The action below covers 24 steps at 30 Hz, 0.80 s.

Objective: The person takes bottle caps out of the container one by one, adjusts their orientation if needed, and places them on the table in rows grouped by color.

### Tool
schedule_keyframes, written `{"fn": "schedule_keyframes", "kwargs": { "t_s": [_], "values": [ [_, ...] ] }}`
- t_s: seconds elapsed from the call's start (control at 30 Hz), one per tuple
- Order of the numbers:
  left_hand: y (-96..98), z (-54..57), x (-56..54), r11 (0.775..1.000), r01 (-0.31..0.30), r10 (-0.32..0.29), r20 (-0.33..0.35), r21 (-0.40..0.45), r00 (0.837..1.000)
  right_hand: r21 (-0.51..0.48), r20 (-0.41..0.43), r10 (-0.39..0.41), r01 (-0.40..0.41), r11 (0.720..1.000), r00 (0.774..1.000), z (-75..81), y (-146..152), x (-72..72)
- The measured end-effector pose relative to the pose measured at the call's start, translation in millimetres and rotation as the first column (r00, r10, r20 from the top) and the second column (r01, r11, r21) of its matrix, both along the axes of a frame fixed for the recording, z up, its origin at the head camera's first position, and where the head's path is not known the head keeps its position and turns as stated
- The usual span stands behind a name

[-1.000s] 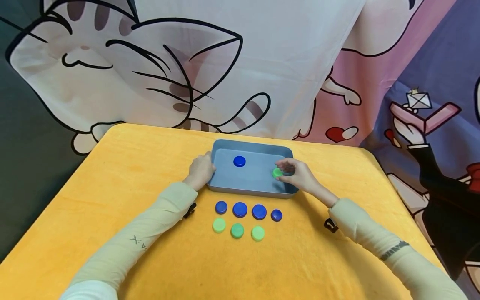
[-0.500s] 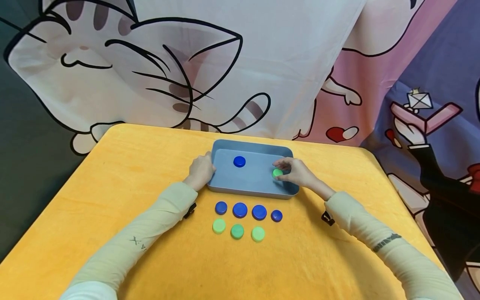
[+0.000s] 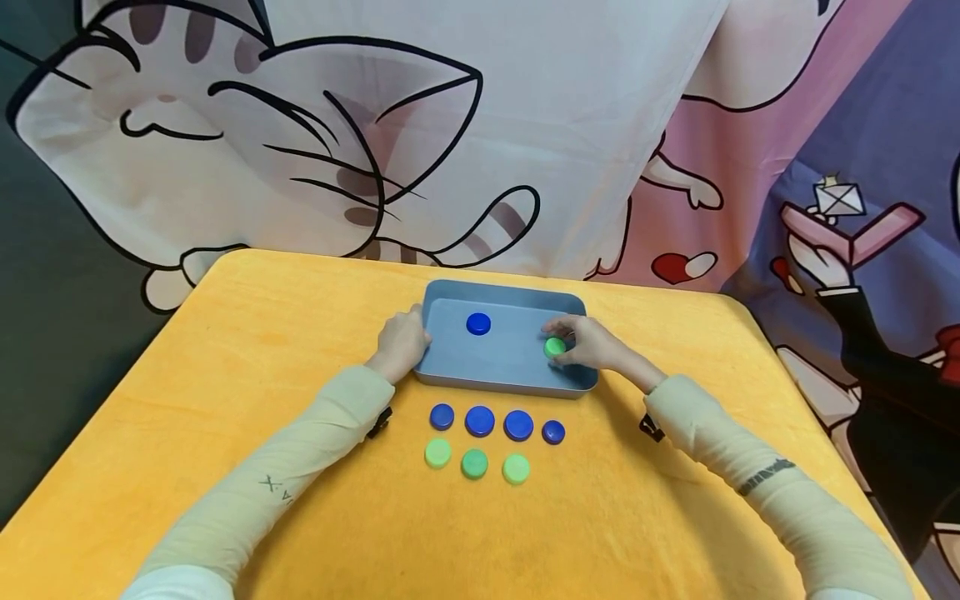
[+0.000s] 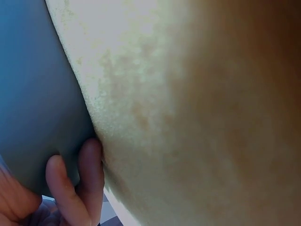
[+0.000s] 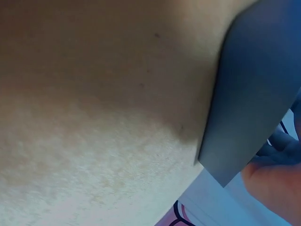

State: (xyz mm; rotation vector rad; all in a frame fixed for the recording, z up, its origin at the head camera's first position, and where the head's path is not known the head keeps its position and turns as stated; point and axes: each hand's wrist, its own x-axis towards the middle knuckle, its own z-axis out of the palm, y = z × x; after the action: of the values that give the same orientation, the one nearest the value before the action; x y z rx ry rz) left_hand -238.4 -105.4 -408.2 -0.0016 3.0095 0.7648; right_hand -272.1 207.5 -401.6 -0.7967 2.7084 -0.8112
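A grey-blue tray (image 3: 502, 386) sits toward the far side of the table. My left hand (image 3: 402, 340) grips its left end; in the left wrist view, two fingertips (image 4: 91, 162) press against the outer wall. My right hand (image 3: 588, 342) reaches over the tray's right end, its thumb and fingers around a bright green bottle cap (image 3: 554, 347). In the right wrist view that cap is hidden behind the tray wall (image 5: 249, 99). A blue bottle cap (image 3: 478, 323) lies alone in the tray, left of the green one.
In front of the tray, several blue caps (image 3: 480, 421) form a row on the yellow tablecloth (image 3: 450, 542). Nearer stand three green caps (image 3: 475, 463) in a second row. Behind the table hangs a printed cartoon cloth (image 3: 585, 150).
My right hand and forearm have shifted slightly left, while the green cap stays at the same spot in the tray. My left hand and the tray have not visibly moved.
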Motion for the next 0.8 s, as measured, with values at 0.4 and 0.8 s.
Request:
{"fn": "schedule_keyframes", "kwargs": {
  "t_s": [0.4, 0.8],
  "values": [
    [0.3, -0.2, 0.0, 1.000, -0.004, 0.004, 0.001, -0.011, 1.000, 0.000, -0.027, 0.012, -0.012, 1.000, 1.000, -1.3, -0.9, 2.7],
    [0.8, 2.5, 1.8, 1.000, -0.008, 0.008, 0.004, -0.022, 1.000, -0.104, -0.048, -0.024, 0.019, 0.994, 0.999, -3.5, -2.3, 7.9]
  ]
}}
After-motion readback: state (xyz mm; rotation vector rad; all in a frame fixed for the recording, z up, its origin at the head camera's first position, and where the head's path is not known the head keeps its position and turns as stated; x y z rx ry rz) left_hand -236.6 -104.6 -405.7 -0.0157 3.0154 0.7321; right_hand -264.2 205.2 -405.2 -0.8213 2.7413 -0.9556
